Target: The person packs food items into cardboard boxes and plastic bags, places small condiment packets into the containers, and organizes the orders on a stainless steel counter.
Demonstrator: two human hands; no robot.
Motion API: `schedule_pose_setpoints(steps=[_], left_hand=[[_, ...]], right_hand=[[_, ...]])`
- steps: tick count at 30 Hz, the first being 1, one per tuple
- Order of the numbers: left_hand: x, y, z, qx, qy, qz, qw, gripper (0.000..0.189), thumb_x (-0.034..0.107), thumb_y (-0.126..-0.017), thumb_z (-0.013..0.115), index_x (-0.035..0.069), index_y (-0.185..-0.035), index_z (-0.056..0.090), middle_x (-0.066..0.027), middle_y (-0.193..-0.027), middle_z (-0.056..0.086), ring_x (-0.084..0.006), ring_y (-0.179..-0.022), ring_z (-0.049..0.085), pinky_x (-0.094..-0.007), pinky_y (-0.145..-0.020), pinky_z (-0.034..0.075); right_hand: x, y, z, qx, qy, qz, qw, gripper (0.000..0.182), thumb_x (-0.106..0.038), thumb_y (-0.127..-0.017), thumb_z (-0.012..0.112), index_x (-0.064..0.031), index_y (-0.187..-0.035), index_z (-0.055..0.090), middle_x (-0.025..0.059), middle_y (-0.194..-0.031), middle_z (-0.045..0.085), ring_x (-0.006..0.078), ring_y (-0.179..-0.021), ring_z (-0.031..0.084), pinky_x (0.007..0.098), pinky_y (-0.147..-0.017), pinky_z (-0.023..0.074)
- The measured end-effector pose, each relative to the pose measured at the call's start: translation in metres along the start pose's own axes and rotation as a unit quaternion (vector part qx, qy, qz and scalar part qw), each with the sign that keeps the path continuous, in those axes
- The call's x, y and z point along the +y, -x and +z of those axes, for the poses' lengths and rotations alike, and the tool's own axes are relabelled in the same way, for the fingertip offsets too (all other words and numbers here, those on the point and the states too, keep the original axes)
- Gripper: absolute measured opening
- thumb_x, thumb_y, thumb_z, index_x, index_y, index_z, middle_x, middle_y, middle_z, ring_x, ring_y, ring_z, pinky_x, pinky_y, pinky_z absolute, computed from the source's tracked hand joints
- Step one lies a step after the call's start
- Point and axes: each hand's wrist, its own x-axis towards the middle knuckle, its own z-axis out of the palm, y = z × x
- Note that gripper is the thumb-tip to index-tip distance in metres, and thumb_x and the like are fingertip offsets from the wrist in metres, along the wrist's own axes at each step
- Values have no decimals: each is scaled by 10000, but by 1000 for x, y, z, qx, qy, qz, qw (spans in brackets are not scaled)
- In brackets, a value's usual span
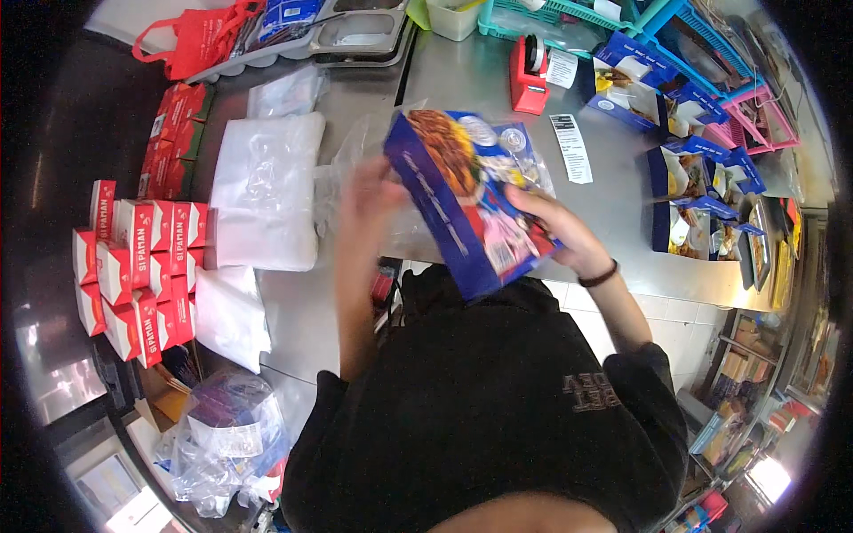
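Note:
My right hand (pixel 566 230) holds a blue printed cardboard food box (pixel 433 200) by its right side, thumb on the printed face. The box is tilted and raised over the near edge of the steel counter. My left hand (pixel 373 190) is blurred at the box's left side; whether it grips anything is unclear. A thin clear plastic bag (pixel 346 156) lies by that hand, partly hidden behind it and the box. To the right of the box a printed paper slip (pixel 571 148) lies on the counter (pixel 613 200).
At left are a stack of clear plastic bags (pixel 266 193) and red-and-white boxes (pixel 141 246). A red tape dispenser (pixel 530 83) stands at the back. Open blue boxes of food (pixel 626 100) line the right side, near teal baskets (pixel 566 26). Steel pans (pixel 356 33) sit at the back left.

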Motion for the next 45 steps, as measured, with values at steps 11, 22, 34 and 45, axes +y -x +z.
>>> schedule_pose_setpoints(steps=[11,22,34,45], left_hand=[[-104,-26,-111,78,-472,36,877,688,28,-686,677,82,-1339,466,-150,-945,560,-286,-839,529,-363,-816,453],[-1,45,-43,-62,-395,-10,916,960,-26,-638,636,113,-1479,194,-197,-1282,464,-290,-1055,513,-359,-827,478],[-74,1,-13,-146,-316,90,933,923,37,-683,688,34,-1453,178,-215,-1467,279,-332,-1370,265,-390,-1100,256],[29,15,51,-76,-543,207,810,430,168,-799,685,71,-1206,586,-149,-1248,550,-322,-1214,465,-415,-1050,302]], right_hand=[[56,-98,41,-29,-101,45,993,465,-246,-874,637,-8,-1243,483,118,-1167,597,203,-1012,618,330,-883,513],[82,-111,-9,219,367,-186,885,639,-164,-864,612,-36,-1414,312,217,-1282,492,291,-1196,492,344,-960,407],[59,-79,-53,474,665,-193,543,519,-338,-841,619,-194,-1314,460,219,-1080,540,406,-954,535,523,-773,440],[38,20,-44,287,470,-344,760,168,-114,-817,642,-19,-955,636,155,-860,611,309,-841,598,395,-726,485]])
